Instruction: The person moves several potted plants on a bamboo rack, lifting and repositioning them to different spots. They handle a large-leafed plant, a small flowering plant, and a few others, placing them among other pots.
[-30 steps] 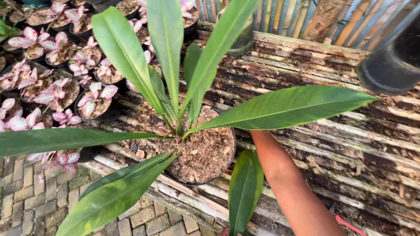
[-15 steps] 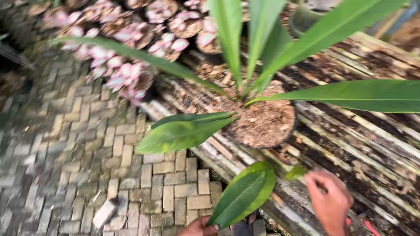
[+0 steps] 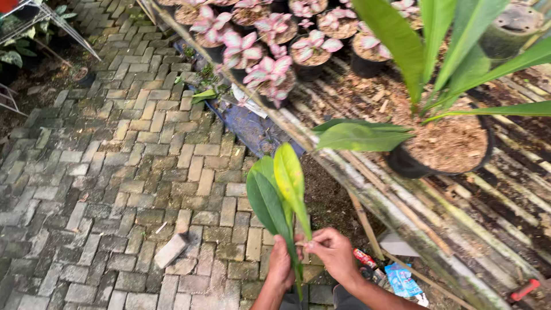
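Your left hand (image 3: 280, 265) and right hand (image 3: 333, 252) each grasp one long leaf (image 3: 270, 201), two together, dark green and yellow-green, left of the potted plant (image 3: 442, 143)

A single view is given, taken from a camera worn on the head and aimed steeply downward and a little forward. The brick paving (image 3: 115, 172) is seen from above, filling the frame from 7 to 11 o'clock. The slatted bamboo worktop (image 3: 459, 229) is crossed diagonally, from 12 toward 5 o'clock. The left hand (image 3: 281, 264) and the right hand (image 3: 333, 250) are caught close to the lens at 6 o'clock, with the forearms cut off by the bottom edge. The pots with pink leaves (image 3: 270, 69) lie farther off at 12 o'clock. No second view is supplied, so no part of the scene is shared.
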